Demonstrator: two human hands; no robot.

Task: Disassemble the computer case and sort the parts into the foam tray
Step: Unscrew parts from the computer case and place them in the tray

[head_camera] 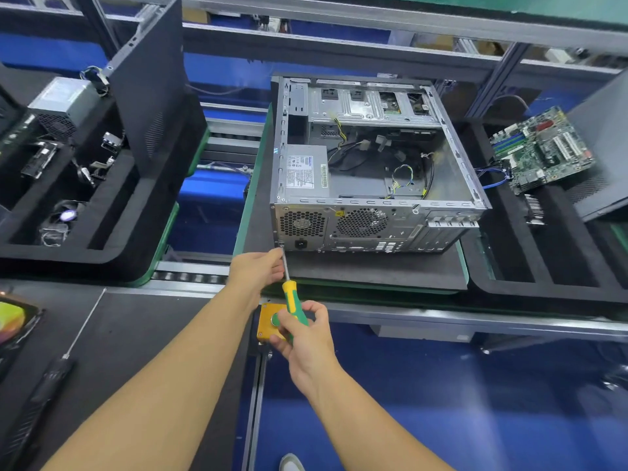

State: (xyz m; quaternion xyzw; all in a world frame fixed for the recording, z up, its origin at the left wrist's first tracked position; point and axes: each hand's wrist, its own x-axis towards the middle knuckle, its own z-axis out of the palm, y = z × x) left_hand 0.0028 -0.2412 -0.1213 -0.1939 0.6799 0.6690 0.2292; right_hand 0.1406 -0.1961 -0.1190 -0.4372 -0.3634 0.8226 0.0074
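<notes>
While the right hand (pixel 306 334) gripped the green-and-yellow handle of the screwdriver (pixel 290 297), the left hand (pixel 258 266) pinched its shaft just in front of the computer case (pixel 373 212), steadying the tip at a screw on the case's rear corner. The case stood open with no side panel, its board bay bare, though the power supply (pixel 306 171) and loose cables were yet to come out. Right of the case, the motherboard (pixel 540 147) lay in the foam tray (pixel 509 253). The job looked roughly half done.

A factory dismantling line: roller conveyor (pixel 190 277), foam tray (pixel 112 257), aluminium framing (pixel 373 45).
</notes>
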